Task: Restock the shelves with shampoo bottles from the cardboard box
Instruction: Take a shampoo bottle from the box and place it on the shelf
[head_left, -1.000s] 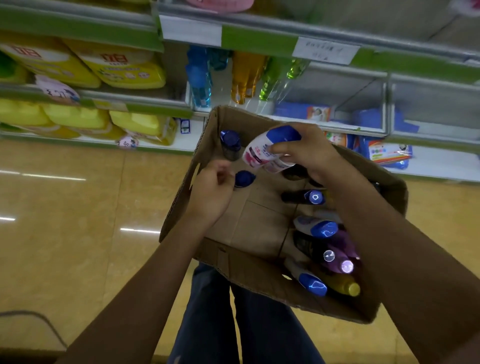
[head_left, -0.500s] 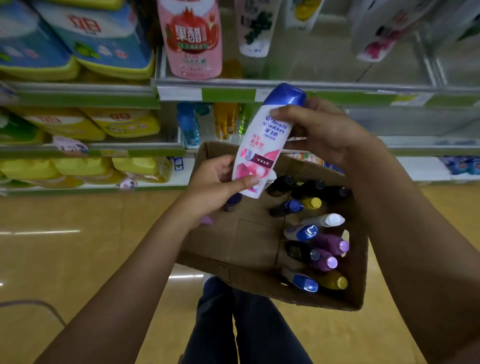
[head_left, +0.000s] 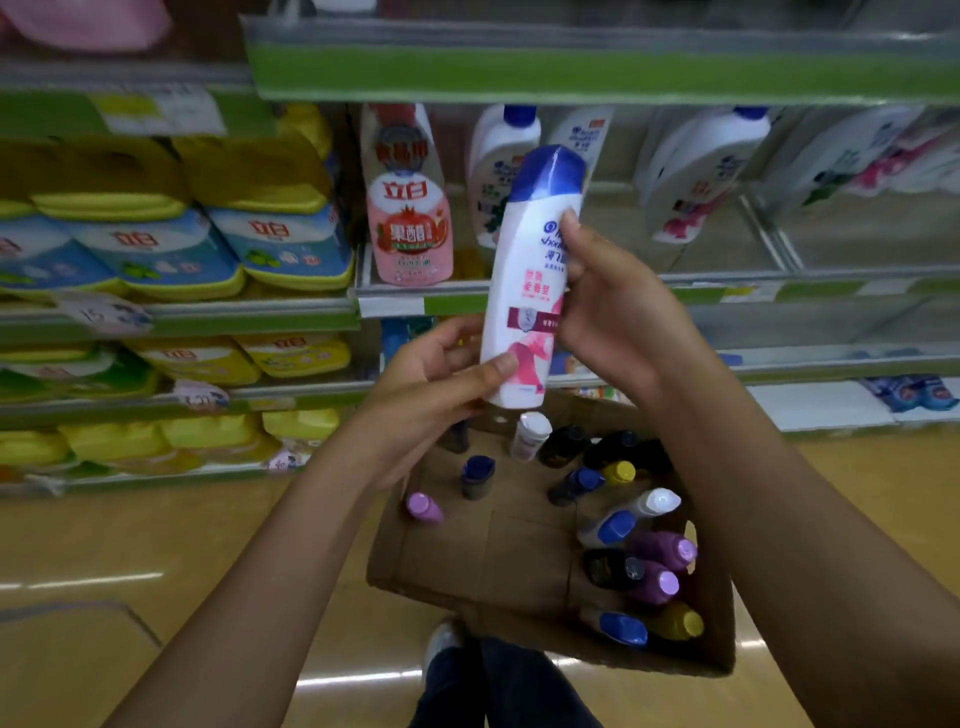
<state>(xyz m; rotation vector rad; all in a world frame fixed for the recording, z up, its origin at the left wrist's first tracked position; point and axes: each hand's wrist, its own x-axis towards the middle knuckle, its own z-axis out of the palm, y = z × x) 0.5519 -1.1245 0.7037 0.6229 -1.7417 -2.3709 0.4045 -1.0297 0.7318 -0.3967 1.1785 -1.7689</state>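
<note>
The shelf (head_left: 597, 73) unit has several levels with green edge strips. On the middle shelf level (head_left: 727, 288) stand white shampoo bottles (head_left: 696, 171) with blue caps, leaning a little, and just beside them on the left a pink refill pouch (head_left: 410, 208). On the left shelf levels (head_left: 182, 312) lie stacked blue and yellow packs (head_left: 171, 249), and under them more yellow packs (head_left: 244, 356). The yellowish floor (head_left: 130, 545) is shiny with light reflections. A cardboard box (head_left: 467, 566) is seen above it; whether it rests on the floor I cannot tell. Inside it stand many bottles (head_left: 623, 525) with blue, purple, yellow and white caps
</note>
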